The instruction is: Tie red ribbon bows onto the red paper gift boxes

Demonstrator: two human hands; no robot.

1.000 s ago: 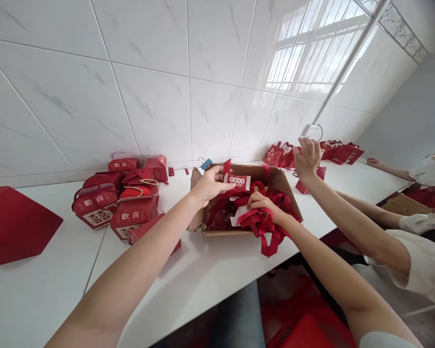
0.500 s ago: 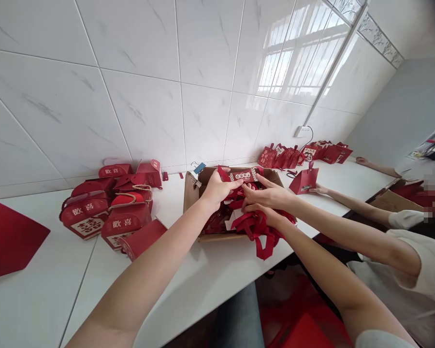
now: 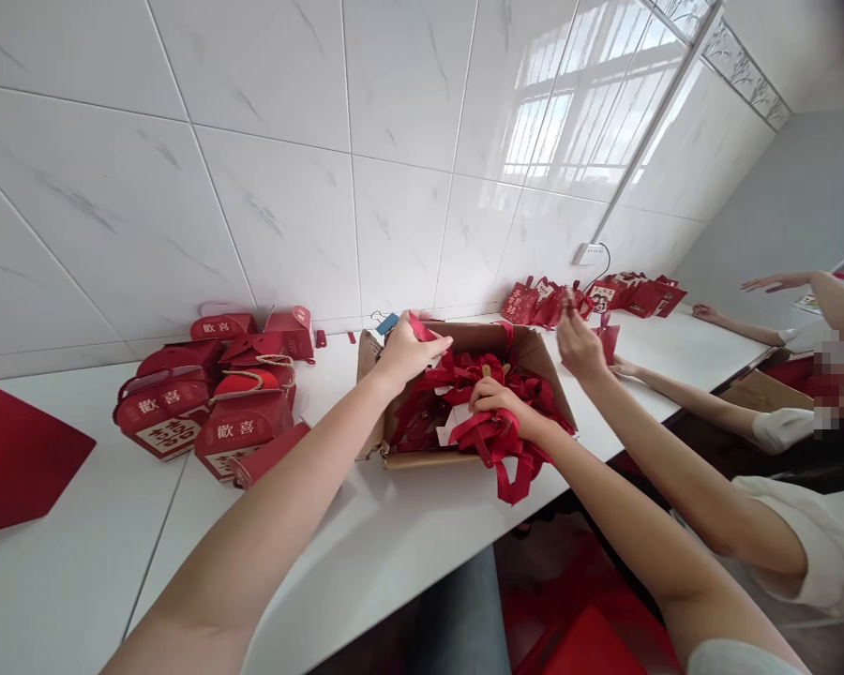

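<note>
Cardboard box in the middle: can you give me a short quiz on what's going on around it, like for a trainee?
1. True or false: the left hand pinches a blue ribbon strip at the cardboard box.
2. What does the right hand grip? A) scissors B) a bundle of red ribbons C) a gift box
3. On which side of the cardboard box do the folded red gift boxes stand?
Key: 1 false, the ribbon strip is red. 2 B. 3 Its left, on the white counter.
</note>
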